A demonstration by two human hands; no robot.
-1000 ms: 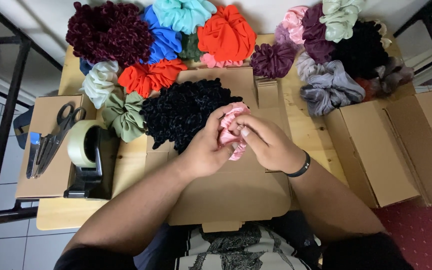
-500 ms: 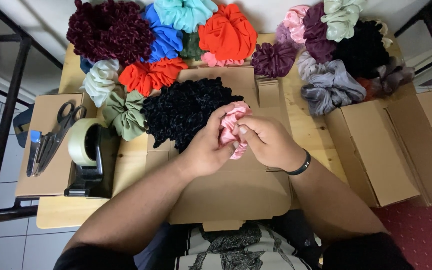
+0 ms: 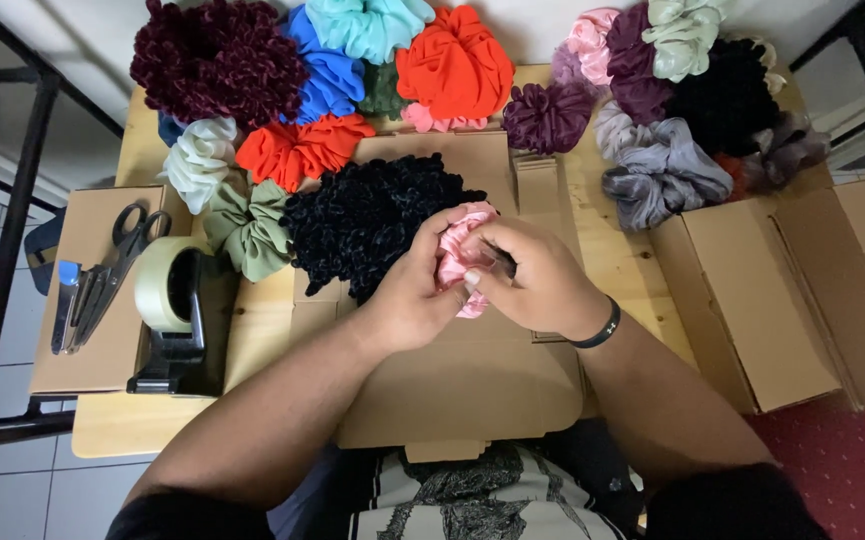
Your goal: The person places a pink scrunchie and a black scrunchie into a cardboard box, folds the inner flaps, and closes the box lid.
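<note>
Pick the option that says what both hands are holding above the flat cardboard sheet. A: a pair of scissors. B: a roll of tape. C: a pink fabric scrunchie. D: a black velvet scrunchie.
C: the left hand and the right hand both grip the crumpled pink fabric scrunchie; the scissors and the tape roll lie untouched at the left.
</note>
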